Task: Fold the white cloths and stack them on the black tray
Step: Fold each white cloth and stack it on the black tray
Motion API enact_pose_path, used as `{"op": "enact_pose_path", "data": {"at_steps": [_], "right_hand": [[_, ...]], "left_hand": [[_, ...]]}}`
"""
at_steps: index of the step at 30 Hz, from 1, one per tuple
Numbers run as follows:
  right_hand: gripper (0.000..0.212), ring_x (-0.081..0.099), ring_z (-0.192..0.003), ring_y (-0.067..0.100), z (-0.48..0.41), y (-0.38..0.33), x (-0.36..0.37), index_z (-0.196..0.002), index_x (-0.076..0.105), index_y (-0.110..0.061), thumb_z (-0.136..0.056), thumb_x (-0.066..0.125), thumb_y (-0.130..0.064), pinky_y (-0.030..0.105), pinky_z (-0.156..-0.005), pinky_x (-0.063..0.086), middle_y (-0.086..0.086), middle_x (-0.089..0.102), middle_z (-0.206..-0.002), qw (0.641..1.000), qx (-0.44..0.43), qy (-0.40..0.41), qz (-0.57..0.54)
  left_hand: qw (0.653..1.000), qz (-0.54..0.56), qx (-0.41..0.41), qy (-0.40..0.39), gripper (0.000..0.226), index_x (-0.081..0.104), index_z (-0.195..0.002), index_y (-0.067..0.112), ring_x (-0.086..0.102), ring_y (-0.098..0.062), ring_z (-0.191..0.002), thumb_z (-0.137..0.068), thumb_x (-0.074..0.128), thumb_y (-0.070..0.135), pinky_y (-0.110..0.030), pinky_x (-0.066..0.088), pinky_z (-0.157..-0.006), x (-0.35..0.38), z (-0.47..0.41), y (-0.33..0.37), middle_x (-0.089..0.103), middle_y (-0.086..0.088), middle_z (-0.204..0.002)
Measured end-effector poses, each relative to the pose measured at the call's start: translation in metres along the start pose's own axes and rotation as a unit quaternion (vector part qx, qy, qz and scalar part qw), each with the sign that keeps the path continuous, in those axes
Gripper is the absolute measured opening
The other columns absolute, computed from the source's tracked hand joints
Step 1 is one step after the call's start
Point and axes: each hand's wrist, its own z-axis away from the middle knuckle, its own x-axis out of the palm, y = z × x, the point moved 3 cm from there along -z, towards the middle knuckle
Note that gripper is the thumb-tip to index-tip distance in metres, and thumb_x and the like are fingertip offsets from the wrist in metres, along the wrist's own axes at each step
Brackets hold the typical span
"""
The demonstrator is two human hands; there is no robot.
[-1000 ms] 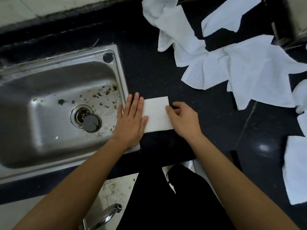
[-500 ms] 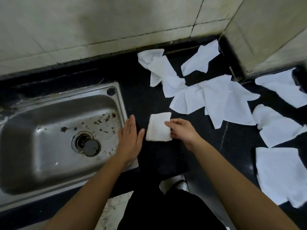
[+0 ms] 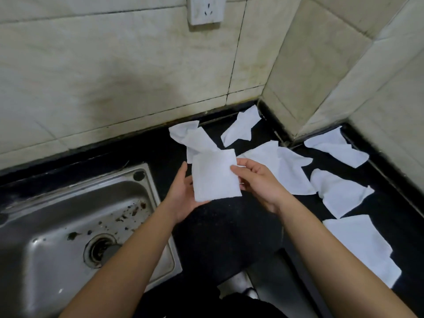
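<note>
Fingers of my left hand point(image 3: 182, 197) lie hidden behind the cloth point(image 3: 214, 175); my forearm point(image 3: 137, 251) covers part of the drain point(image 3: 97, 249); sink point(image 3: 57, 212) and socket point(image 3: 205, 10) run off the frame's edges.

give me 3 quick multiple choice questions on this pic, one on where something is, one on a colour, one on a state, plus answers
1. Where does the sink lie from the folded cloth?
A) to its left
B) to its right
C) behind it, at the wall

2. What colour is the counter?
A) white
B) black
C) wood brown

3. How is the folded cloth placed?
A) flat on the counter
B) in the sink
C) held up by both hands

Answers:
1 A, the steel basin fills the lower left of the view.
2 B, the surface under the loose cloths is black.
3 C, the left hand holds its left side and the right hand pinches its right edge.
</note>
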Motion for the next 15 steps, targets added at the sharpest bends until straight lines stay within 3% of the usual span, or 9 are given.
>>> {"op": "enact_pose_path", "data": {"at_steps": [3,8,11,15], "right_hand": [[0.022,0.074,-0.095,0.018,0.001,0.021,-0.009,-0.120,0.067,-0.013,-0.099,0.061,-0.019,0.024,-0.074,0.056,0.005,0.077,-0.106,0.998,0.037,0.040,0.027],[0.026,0.072,-0.103,0.020,0.009,0.056,-0.018,-0.126,0.063,-0.016,-0.101,0.059,-0.020,0.032,-0.086,0.059,0.009,0.074,-0.114,0.994,0.077,0.083,0.004],[0.028,0.071,-0.106,0.019,0.018,0.068,-0.024,-0.128,0.063,-0.016,-0.101,0.058,-0.019,0.033,-0.086,0.059,0.006,0.073,-0.118,0.988,0.092,0.102,-0.065],[0.029,0.069,-0.113,0.023,0.034,0.081,-0.035,-0.128,0.063,-0.018,-0.100,0.057,-0.018,0.044,-0.096,0.055,0.005,0.072,-0.121,0.972,0.105,0.115,-0.176]], "left_hand": [[0.999,-0.038,0.011,-0.021,0.056,0.059,-0.132,0.015,0.065,-0.028,-0.118,-0.096,0.052,0.056,-0.050,0.048,-0.104,0.010,0.003,-0.002,0.068,-0.011,-0.127],[0.993,-0.111,0.008,0.028,0.033,0.064,-0.123,0.008,0.071,-0.026,-0.103,-0.090,0.065,0.011,-0.039,0.058,-0.080,0.009,-0.005,-0.017,0.072,-0.014,-0.117],[0.992,-0.120,0.007,0.026,0.044,0.060,-0.130,0.009,0.070,-0.028,-0.106,-0.088,0.066,0.002,-0.040,0.059,-0.081,0.012,-0.014,-0.026,0.072,-0.012,-0.116],[0.989,-0.148,-0.005,-0.012,0.037,0.063,-0.124,0.013,0.070,-0.027,-0.106,-0.090,0.064,-0.001,-0.042,0.056,-0.089,0.032,-0.019,-0.037,0.073,-0.011,-0.115]]}}
